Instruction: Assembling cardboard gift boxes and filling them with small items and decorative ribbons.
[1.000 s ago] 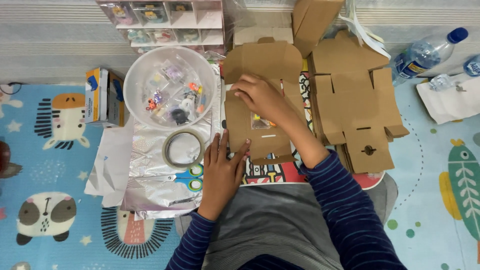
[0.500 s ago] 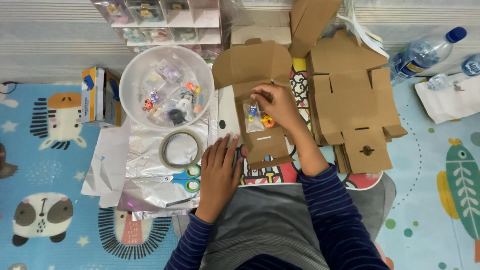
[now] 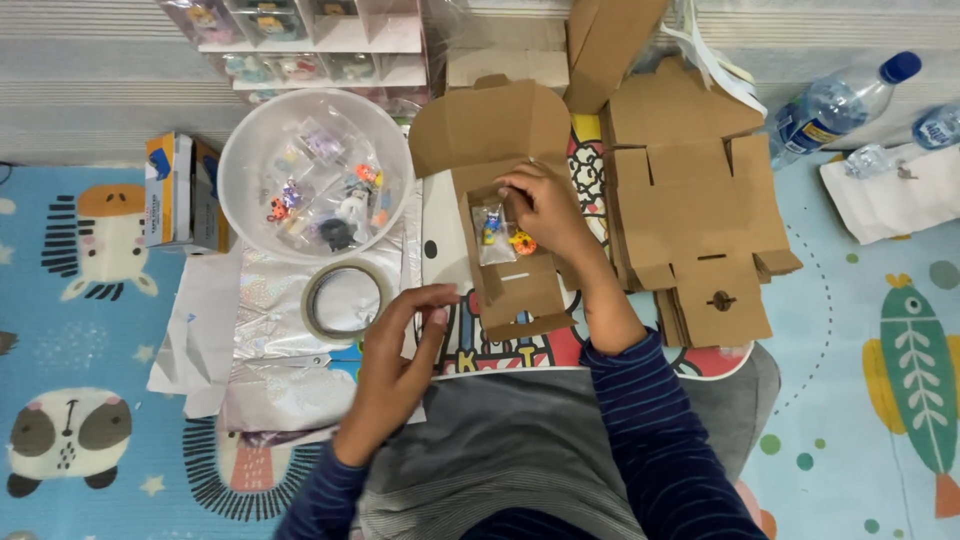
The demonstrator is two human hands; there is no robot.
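Note:
An open brown cardboard box [image 3: 505,285] lies on a small printed table [image 3: 735,360] in front of me, its lid [image 3: 480,125] folded back. Inside lie a clear packet with a small blue toy [image 3: 492,232] and an orange ring-shaped toy [image 3: 522,243]. My right hand [image 3: 545,205] rests over the box's right wall, fingertips touching the toys. My left hand [image 3: 400,345] hovers left of the box with fingers curled and pinched, holding nothing that I can see. It is just right of a roll of tape [image 3: 345,298].
A clear plastic bowl [image 3: 245,150] with several small bagged toys stands at the back left. Flat cardboard box blanks [image 3: 690,210] are stacked at the right. Shiny foil bags [image 3: 275,385], scissors, a blue and orange carton [image 3: 175,190], two water bottles [image 3: 835,100] and a shelf of compartments surround the table.
The box now lies open with the toys inside. My right hand has drawn back to the box's right side. My left hand has lifted off the foil bags and curled.

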